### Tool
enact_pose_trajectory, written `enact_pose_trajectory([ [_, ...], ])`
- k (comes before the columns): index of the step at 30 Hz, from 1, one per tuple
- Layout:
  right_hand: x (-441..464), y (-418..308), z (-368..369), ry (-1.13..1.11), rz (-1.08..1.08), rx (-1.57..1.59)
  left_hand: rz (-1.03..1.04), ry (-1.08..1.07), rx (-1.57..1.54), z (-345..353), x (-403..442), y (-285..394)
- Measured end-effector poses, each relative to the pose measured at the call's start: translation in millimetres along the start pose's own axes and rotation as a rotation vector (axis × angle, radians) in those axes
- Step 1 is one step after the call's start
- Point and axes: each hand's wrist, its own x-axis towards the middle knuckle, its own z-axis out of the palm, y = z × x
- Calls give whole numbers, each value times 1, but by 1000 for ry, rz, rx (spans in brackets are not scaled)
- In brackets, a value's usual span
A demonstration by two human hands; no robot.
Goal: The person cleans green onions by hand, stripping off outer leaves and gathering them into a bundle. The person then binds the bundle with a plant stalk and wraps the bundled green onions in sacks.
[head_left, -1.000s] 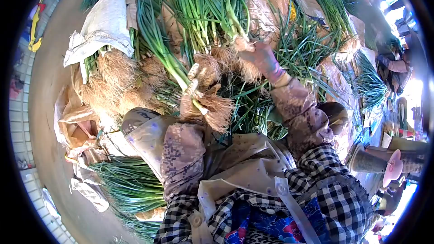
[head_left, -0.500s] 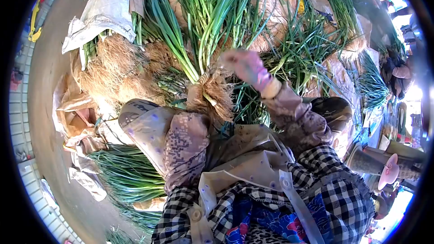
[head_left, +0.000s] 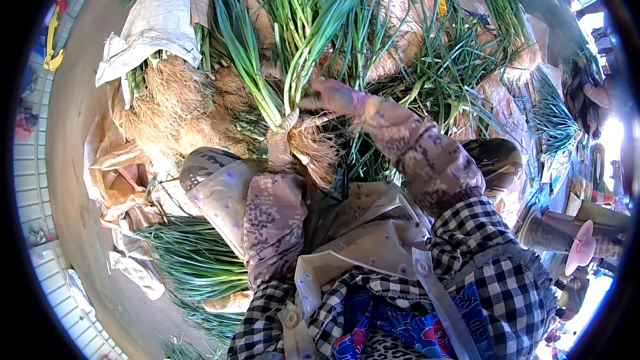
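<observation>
A bunch of green onions [head_left: 297, 70] stands in front of my lap, with its leaves pointing away from me and its tangled roots [head_left: 315, 150] hanging towards me. My left hand [head_left: 287, 124] is closed around the white lower stalks; its fingers are partly hidden by the stems and roots. My right hand [head_left: 339, 97], in a pinkish patterned glove, is beside the stalks on the right. Motion smears its fingers, so I cannot make out whether they touch the stems or hold anything.
Rooted onion bundles [head_left: 177, 107] lie at the left under a white woven sack [head_left: 157, 20]. Loose green leaves [head_left: 440, 73] are heaped on the right. Beside my left knee lies another onion pile [head_left: 190, 257]. A pink round object [head_left: 581, 247] stands at the far right.
My right hand has moved slightly left and down, closer to the stalks. The bunch in my left hand has shifted a little left, and the view has tilted slightly.
</observation>
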Motion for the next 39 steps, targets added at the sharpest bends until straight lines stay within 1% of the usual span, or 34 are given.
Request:
enact_pose_trajectory([
  [1,-7,6,9,40,-139,-76,34,47,76,-5,1,-3],
  [2,-9,20,26,107,-36,474,66,98,151,-1,-2,-2],
  [3,-22,0,16,79,37,197,99,146,227,0,-3,0],
  [4,-34,-23,4,33,101,-111,180,140,265,-12,9,-10],
  [5,-47,-47,-7,-28,151,-392,187,170,457,10,-9,6],
  [6,-43,-18,-10,-14,242,-383,194,125,374,1,0,-2],
  [7,-57,-19,-28,113,13,-702,205,79,286,-7,10,-8],
  [8,-64,-16,-50,138,109,-807,133,117,281,-8,8,-3],
  [9,-70,22,-65,389,81,-580,59,153,273,-5,2,3],
  [10,-76,61,-80,643,-21,-309,-14,185,264,-2,0,5],
  [11,-81,98,-96,860,-172,-82,57,171,108,1,2,-4],
  [12,-89,82,-101,750,-23,294,2,155,43,4,2,-7],
  [13,-87,59,-93,696,125,505,-56,138,-13,5,2,-9],
  [14,-84,34,-84,663,283,712,-82,47,10,6,0,-9],
  [15,-73,39,-72,647,253,814,-102,-44,32,2,0,-10],
  [17,-47,12,-56,677,384,1135,-199,-153,-26,-5,-2,-16],
  [19,-22,23,-45,549,413,1149,-302,-178,-122,-5,-7,-24],
  [20,-9,30,-40,614,291,1201,-228,-106,-4,15,-27,-16],
  [21,-6,24,-39,603,317,1062,-206,-141,81,21,-38,-11],
  [23,-10,7,-41,576,375,772,7,-136,355,-14,-15,-35],
  [24,-9,4,-39,619,396,674,-85,-81,305,-3,-24,-32],
  [25,-8,1,-38,645,377,682,-96,-113,381,-5,-20,-33],
  [27,-5,-2,-39,702,332,699,-75,-94,341,3,-21,-30],
  [28,-8,-3,-41,695,257,861,-124,-81,134,8,-27,-26],
  [29,-7,-3,-42,725,231,956,-167,-67,-74,12,-34,-20],
  [30,-5,-6,-43,750,203,1053,-222,-180,-151,9,-35,-14],
  [31,-3,-9,-44,774,178,1151,-204,-222,-106,2,-29,-13],
  [32,-1,-11,-49,712,213,1241,-223,-302,-136,-1,-29,-13],
  [33,1,-13,-56,652,216,1136,-246,-385,-164,-4,-29,-15],
  [34,4,-22,-65,595,216,1029,-286,-364,-126,-1,-33,-14],
  [36,9,-45,-79,484,197,802,-165,-640,-125,20,-35,-7],
  [37,15,-51,-87,378,125,813,-192,-742,-142,20,-34,1],
  [39,2,-103,-100,437,79,661,-30,-666,-226,45,-52,16],
])
